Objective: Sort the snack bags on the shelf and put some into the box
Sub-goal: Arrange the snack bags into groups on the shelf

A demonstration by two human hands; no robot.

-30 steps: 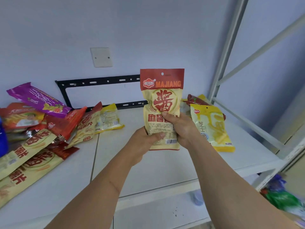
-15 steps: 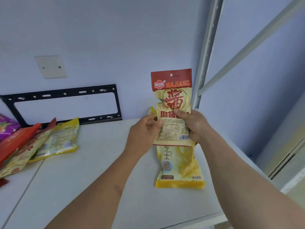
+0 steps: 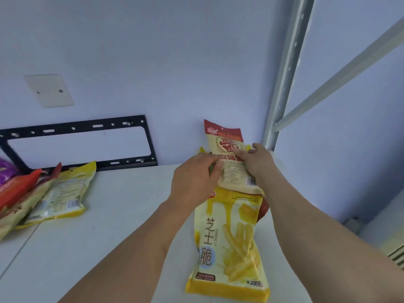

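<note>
One red-topped snack bag (image 3: 227,154) is being held by both hands at the back of the shelf (image 3: 113,226).

The bag is being pinched by the curled fingers of the left hand (image 3: 194,180) at its 9 o'clock edge and the right hand (image 3: 258,162) at 3 o'clock. One yellow snack bag (image 3: 229,243) is lying at its 6 o'clock, and a pile of bags (image 3: 43,197) is being left far out at 9 o'clock.

Pale blue wall (image 3: 153,51); blank cover plate (image 3: 49,90); black mounting bracket (image 3: 78,127) below; grey upright post (image 3: 286,73) right.
</note>
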